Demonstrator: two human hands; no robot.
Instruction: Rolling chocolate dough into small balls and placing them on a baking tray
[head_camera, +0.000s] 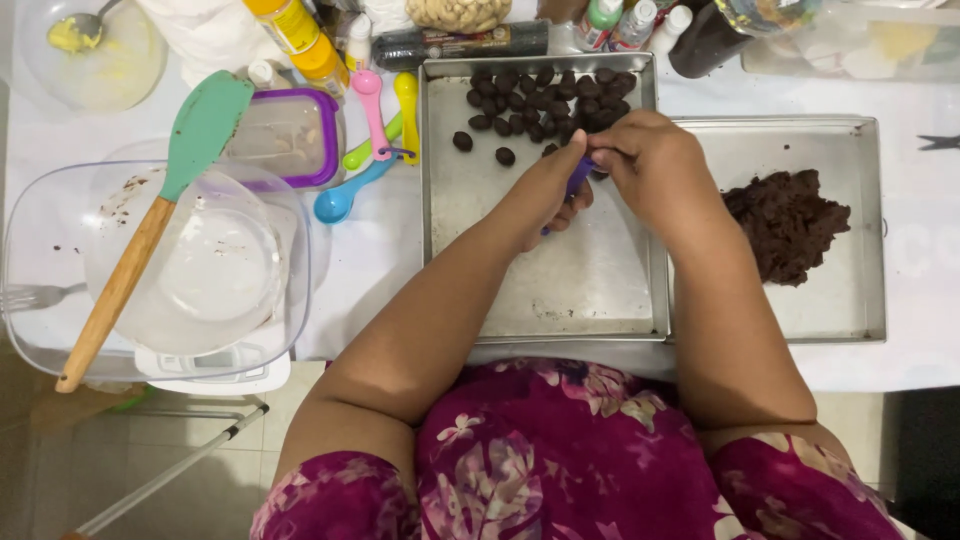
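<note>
Fingers (578, 160) of the left hand (548, 190) curl around a small purple measuring spoon (578, 177), gripping it at the frame's center. The right hand (650, 165) closes its fingertips over the spoon's bowl, touching the left hand. Both hover over a square metal tray (560, 290) whose upper part holds dark dough balls (545, 105). Right of it, another tray (850, 300) carries a dark dough mound (788, 222).

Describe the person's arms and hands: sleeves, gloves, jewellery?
Both arms are bare along all that shows; no sleeves visible. Left hand and right hand wear no gloves; no rings, watch or bracelets show. The clothing below is magenta with a pale floral print.
</note>
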